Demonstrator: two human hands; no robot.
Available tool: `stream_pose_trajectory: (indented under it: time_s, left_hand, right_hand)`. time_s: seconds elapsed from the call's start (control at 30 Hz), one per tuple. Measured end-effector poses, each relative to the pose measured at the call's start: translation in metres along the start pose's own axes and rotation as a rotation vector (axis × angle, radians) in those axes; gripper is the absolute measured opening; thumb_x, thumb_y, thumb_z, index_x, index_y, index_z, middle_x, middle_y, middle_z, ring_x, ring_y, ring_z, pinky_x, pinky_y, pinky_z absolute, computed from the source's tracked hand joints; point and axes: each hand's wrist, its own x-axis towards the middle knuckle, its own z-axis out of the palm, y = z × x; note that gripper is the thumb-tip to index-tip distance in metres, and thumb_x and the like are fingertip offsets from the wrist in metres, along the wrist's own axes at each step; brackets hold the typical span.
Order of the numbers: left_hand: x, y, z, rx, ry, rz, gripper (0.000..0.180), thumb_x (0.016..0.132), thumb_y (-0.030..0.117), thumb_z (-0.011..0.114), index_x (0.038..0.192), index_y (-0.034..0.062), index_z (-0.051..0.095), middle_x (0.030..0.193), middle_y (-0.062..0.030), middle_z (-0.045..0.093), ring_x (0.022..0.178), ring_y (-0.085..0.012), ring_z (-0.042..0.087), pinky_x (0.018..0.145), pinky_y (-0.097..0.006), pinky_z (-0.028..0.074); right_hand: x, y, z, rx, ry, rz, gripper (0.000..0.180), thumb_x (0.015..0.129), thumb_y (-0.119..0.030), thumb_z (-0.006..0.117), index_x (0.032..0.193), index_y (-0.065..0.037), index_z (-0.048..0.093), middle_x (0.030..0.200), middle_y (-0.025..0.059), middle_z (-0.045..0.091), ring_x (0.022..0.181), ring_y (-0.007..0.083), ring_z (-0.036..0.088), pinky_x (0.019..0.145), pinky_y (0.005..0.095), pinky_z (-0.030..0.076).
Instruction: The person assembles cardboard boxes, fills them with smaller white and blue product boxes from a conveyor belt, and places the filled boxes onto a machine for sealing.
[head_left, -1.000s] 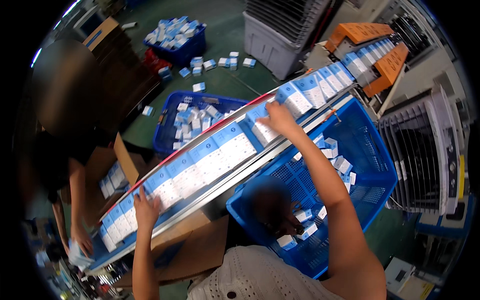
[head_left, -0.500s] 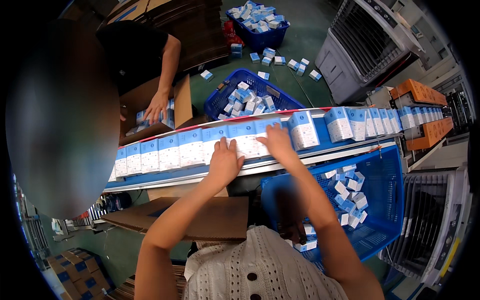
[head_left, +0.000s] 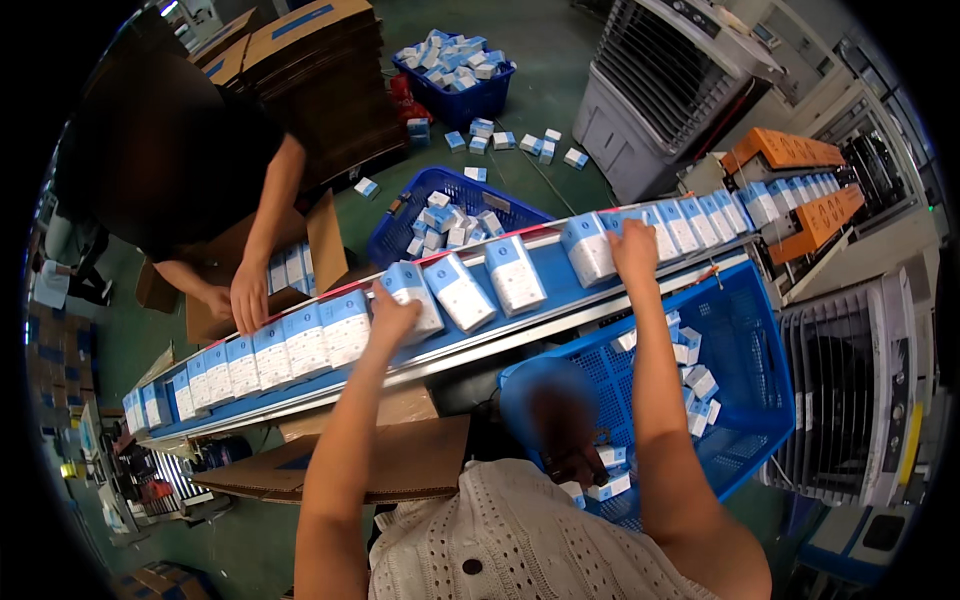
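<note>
A row of blue-and-white cartons (head_left: 515, 275) stands on the blue conveyor belt (head_left: 548, 262) in front of me. My left hand (head_left: 393, 320) has its fingers and thumb around the near side of one carton (head_left: 408, 283), left of the middle. Farther right, my right hand (head_left: 634, 252) is closed over another carton (head_left: 622, 217), its thumb and fingers at the two sides. Between my hands several cartons stand apart from one another, some slightly tilted. The palms hide part of the gripped cartons.
Across the belt a person's hand (head_left: 250, 295) is beside an open cardboard box (head_left: 325, 240) holding cartons. Blue baskets (head_left: 520, 208) of cartons stand beyond the belt. A larger blue basket (head_left: 755, 400) is at my right, a cardboard flap (head_left: 420, 455) before me.
My hands have moved apart, the left to the left and the right to the far right. Gaps now show between cartons in the middle. The view has shifted, and the other person has leaned back.
</note>
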Motion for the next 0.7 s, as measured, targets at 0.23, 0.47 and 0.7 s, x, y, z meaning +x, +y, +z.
stream_pose_trajectory:
  time_s: [0.23,0.47,0.7]
  left_hand:
    - [-0.01,-0.019,-0.031,-0.174,-0.109,0.051,0.058,0.067,0.002,0.044,0.124,0.0063,0.033,0.096,-0.0123,0.05,0.083,-0.0218,0.051,0.07,-0.03,0.044]
    - [-0.188,0.001,-0.17,0.571,-0.139,0.486,0.046,0.07,-0.009,0.04,0.112,0.0031,0.051,0.114,-0.0151,0.051,0.11,-0.0272,0.046,0.095,-0.034,0.034]
    - [-0.222,-0.124,-0.26,0.693,0.153,0.489,0.051,0.058,-0.015,0.037,0.102,0.0033,0.054,0.109,-0.0145,0.052,0.105,-0.0316,0.047,0.097,-0.046,0.029]
  right_hand:
    - [-0.021,-0.079,0.013,0.313,-0.07,-0.24,0.016,0.075,-0.016,0.056,0.07,-0.001,0.056,0.076,0.0151,0.056,0.08,0.0331,0.052,0.071,0.0406,0.043]
    - [-0.046,-0.108,-0.055,0.542,0.016,-0.184,0.02,0.078,-0.011,0.054,0.061,-0.002,0.049,0.067,0.0133,0.051,0.067,0.0323,0.05,0.059,0.0427,0.04]
    - [-0.042,-0.161,0.031,0.074,-0.168,-0.169,0.028,0.081,-0.028,0.053,0.079,0.0,0.057,0.087,0.018,0.055,0.09,0.0339,0.051,0.068,0.0487,0.039]
